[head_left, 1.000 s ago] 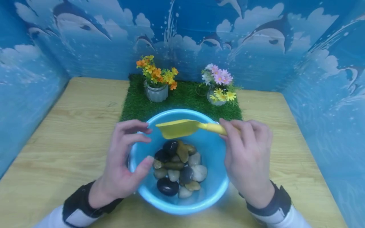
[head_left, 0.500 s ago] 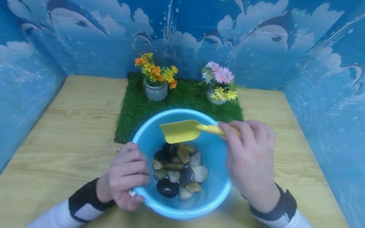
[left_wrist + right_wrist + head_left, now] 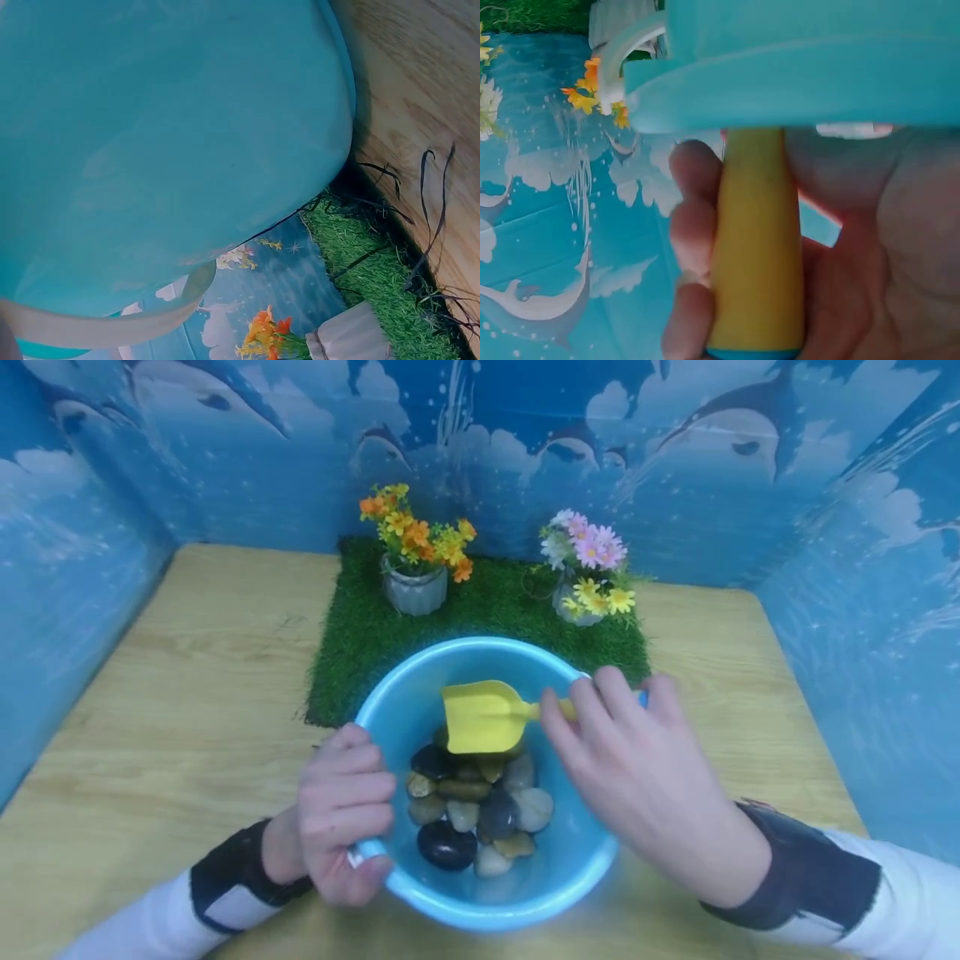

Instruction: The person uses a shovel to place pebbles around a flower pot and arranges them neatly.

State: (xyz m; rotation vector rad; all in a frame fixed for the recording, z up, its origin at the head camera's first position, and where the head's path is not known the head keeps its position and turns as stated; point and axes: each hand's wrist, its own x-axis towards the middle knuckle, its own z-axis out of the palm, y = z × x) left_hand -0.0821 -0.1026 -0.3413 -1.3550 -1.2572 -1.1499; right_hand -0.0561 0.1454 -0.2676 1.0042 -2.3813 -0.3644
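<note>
A light blue plastic basin stands on the table, holding several wet-looking stones in black, grey and brown, including a glossy black stone. At its left side my left hand grips the rim, fingers curled over it. My right hand holds a small yellow shovel by its handle, close to the basin's right rim. The shovel's blade points left inside the basin and overlaps the back stones. In the right wrist view, fingers wrap the yellow handle with its blue end. The left wrist view shows mostly the basin's outer wall.
Behind the basin lies a green artificial grass mat. On it stand a grey pot of orange and yellow flowers and a grey pot of pink, white and yellow ones. Dolphin-print walls enclose the wooden table.
My left hand has gone from open beside the basin to gripping its left rim. The right hand has turned, and the shovel's blade has dropped and shifted right over the stones.
</note>
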